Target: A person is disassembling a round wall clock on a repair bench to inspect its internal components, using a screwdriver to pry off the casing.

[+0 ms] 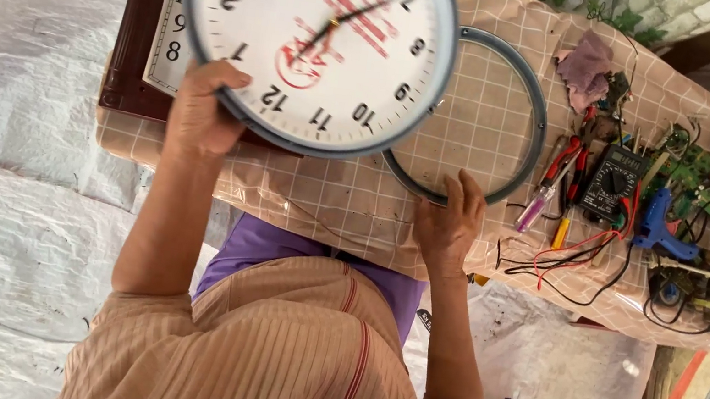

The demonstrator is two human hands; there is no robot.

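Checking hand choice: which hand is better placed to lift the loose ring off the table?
Probably right. The right hand already has its fingers on the ring, while the left hand is busy holding the clock up by its rim.

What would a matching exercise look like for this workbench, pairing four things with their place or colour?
Things:
1. round wall clock
2. grey ring
3. glue gun
4. crumpled cloth

Place or colour:
A. blue, lying among the wires
B. held tilted above the table by the left hand
C. pink, near the table's far edge
D. flat on the checked table cover, touched by the right hand

Pairs: 1-B, 2-D, 3-A, 4-C.
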